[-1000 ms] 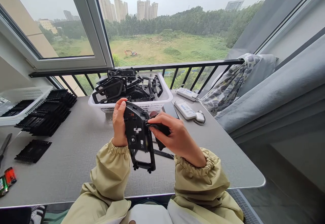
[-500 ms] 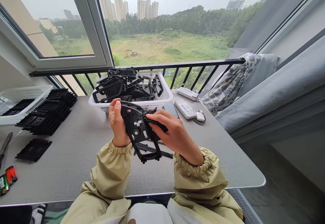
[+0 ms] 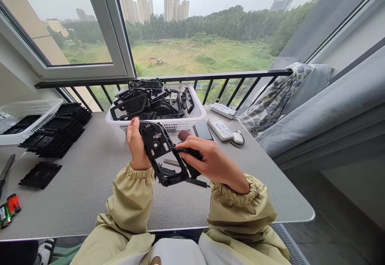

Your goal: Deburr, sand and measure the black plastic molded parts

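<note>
My left hand [image 3: 137,146] is wrapped round the left edge of a black plastic frame [image 3: 159,149], held tilted above the table. The frame has a slotted panel at its upper end and a large opening lower down. In my right hand [image 3: 210,158] is a slim black-handled tool [image 3: 192,152], its end against the frame's right edge. My fingers cover much of the tool, so its exact kind is unclear. Under the frame lies a black caliper [image 3: 197,182], partly hidden. A dark reddish-brown object [image 3: 183,135] shows behind my right fingers.
A white basket [image 3: 159,126] heaped with black plastic parts [image 3: 150,98] stands at the back. To the left are another white basket [image 3: 45,114], stacked black panels [image 3: 57,130], a single panel [image 3: 40,175], a knife [image 3: 6,172] and batteries [image 3: 13,205]. White adapters [image 3: 221,129] lie back right.
The frame has turned in my left hand, so its large opening shows more fully. My right hand has moved slightly right and down along its edge, still holding the tool.
</note>
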`<action>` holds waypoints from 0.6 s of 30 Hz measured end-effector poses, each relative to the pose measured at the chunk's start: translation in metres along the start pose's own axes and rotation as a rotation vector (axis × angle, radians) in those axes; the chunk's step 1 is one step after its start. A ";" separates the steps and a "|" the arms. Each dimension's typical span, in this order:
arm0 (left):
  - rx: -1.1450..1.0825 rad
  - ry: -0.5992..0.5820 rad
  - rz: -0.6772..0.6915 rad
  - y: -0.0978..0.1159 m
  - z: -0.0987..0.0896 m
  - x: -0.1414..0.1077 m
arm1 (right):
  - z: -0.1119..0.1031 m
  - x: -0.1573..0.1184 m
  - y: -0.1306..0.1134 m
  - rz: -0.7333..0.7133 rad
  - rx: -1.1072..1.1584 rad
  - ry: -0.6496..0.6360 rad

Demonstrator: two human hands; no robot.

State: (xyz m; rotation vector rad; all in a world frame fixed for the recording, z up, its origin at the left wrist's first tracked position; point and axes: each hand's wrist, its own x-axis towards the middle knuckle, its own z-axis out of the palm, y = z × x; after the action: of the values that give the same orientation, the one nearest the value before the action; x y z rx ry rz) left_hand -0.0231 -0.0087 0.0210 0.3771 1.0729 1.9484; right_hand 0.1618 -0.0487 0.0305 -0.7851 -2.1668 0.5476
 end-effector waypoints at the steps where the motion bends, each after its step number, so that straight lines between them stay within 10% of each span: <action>1: -0.014 0.003 -0.004 -0.001 -0.001 0.002 | -0.001 -0.001 0.000 0.007 0.000 -0.005; 18: 0.006 0.084 0.060 -0.002 -0.004 0.013 | -0.012 -0.003 0.000 -0.009 0.055 -0.121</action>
State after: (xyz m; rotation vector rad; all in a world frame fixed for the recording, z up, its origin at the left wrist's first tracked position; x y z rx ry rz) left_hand -0.0323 0.0000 0.0148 0.3361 1.1332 2.0297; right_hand 0.1731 -0.0492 0.0366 -0.7284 -2.2545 0.6624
